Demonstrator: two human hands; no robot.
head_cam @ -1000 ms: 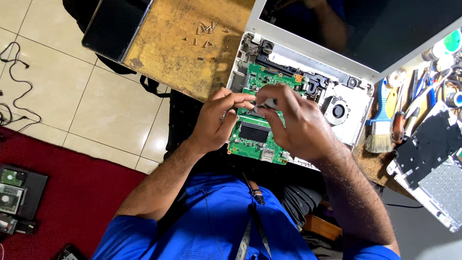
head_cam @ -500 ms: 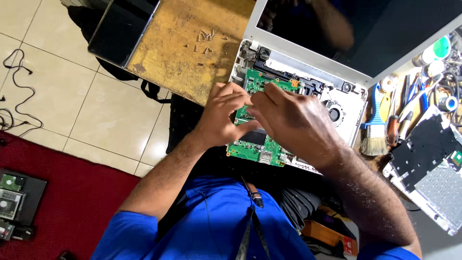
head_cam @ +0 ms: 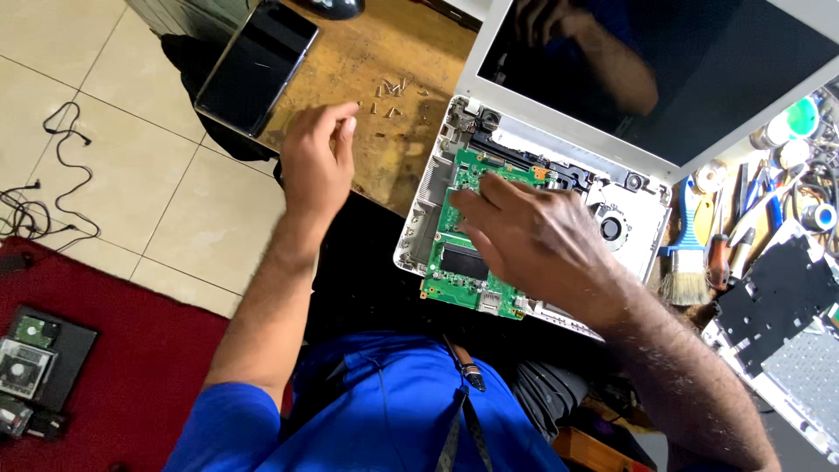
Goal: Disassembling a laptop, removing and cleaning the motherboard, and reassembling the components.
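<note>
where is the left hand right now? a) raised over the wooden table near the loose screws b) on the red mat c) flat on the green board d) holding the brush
a: the left hand is up over the table near the screws, while the right hand rests on the board.

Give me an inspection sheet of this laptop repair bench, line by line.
Surface: worn brown wooden table, scuffed.
Job's things: green circuit board in opened white laptop base; round cooling fan exposed; dark screen open.
Clutter: loose small screws; blue-handled brush; black tablet over the table edge; hand tools at right.
Grips: left hand raised near the screws, fingers pinched, contents unclear; right hand rests on the board.
Cables: black cord on tiled floor.
Surroundings: red mat with disk drives.
</note>
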